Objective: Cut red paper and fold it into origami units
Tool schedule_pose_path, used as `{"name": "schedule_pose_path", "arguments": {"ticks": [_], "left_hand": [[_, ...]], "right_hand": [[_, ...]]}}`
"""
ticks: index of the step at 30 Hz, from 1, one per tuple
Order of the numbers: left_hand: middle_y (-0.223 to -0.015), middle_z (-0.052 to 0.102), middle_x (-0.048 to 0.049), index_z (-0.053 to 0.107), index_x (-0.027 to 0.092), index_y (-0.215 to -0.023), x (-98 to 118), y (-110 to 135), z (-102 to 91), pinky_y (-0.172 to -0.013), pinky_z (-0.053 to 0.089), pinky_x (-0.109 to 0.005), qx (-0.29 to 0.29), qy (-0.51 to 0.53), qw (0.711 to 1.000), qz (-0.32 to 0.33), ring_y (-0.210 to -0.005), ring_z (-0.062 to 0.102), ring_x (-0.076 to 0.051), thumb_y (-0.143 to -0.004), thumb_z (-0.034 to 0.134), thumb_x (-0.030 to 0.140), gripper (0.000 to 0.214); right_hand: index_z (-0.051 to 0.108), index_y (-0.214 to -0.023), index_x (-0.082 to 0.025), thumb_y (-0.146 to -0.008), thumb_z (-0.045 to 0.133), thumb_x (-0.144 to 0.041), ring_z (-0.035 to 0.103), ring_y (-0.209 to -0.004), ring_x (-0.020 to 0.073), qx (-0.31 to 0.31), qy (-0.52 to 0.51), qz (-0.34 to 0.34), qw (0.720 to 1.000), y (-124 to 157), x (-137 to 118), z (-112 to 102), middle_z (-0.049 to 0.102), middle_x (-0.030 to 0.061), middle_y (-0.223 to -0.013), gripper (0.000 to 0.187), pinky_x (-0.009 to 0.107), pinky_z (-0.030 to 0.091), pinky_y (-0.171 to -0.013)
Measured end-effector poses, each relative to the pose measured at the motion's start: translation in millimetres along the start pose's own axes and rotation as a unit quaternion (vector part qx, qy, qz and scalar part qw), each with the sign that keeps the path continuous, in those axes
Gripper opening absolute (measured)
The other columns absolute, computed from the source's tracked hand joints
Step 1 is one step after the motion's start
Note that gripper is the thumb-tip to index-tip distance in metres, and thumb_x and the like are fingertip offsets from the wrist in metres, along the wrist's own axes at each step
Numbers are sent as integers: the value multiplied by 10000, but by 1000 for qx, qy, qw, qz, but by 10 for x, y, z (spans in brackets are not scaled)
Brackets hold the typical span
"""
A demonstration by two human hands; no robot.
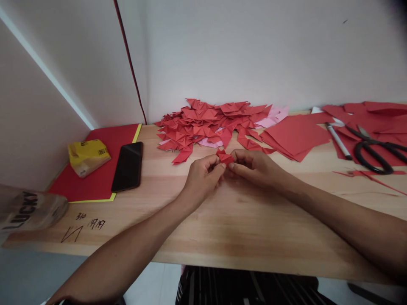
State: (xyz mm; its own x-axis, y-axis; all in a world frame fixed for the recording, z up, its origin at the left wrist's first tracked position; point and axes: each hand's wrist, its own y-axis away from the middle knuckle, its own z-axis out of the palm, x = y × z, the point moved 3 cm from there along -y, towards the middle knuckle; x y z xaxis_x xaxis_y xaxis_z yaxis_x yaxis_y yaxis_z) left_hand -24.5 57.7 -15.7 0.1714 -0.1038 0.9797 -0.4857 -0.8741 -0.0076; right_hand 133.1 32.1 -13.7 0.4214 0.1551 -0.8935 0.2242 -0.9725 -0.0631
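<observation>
A small folded piece of red paper [225, 157] is pinched between both hands, just above the wooden table. My left hand [206, 174] grips its left side between thumb and fingers. On the other side, my right hand [252, 167] holds the right edge in a pinch. Directly behind them lies a heap of folded red paper pieces [203, 120], with a few pink ones mixed in. Right of the heap is a stack of flat red paper sheets [297, 135].
Black-handled scissors [369, 154], a marker [338, 142] and red paper scraps [381, 116] lie at the right. At left, a phone [127, 166] and a yellow packet [88, 156] rest on a red sheet [73, 184], near a clear "LUCKY" container [34, 209]. A wall rises behind the table [254, 237].
</observation>
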Motion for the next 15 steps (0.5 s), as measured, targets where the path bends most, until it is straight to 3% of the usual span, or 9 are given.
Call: {"name": "schedule_pose_path", "arguments": {"ticks": [6,15], "left_hand": [[-539,508,46,495,165,-631,15,7,-12,-443,318,-186,1,-5,1000,6,-417,419,-51,-834,511,245,219],[-530,479,49,500,163,-606,49,-2,-6,-484,311,-194,-27,-41,998,26,-461,405,-60,-813,505,210,211]], "right_hand": [[564,-749,-187,-870,545,-281,524,-623,116,-17,-17,-11,1000,-7,-21,-23,582,-13,-690,154,257,398,-579],[572,-680,-179,-873,539,-294,538,-575,116,-4,-49,25,998,2,-14,-7,613,5,-646,227,258,403,-554]]}}
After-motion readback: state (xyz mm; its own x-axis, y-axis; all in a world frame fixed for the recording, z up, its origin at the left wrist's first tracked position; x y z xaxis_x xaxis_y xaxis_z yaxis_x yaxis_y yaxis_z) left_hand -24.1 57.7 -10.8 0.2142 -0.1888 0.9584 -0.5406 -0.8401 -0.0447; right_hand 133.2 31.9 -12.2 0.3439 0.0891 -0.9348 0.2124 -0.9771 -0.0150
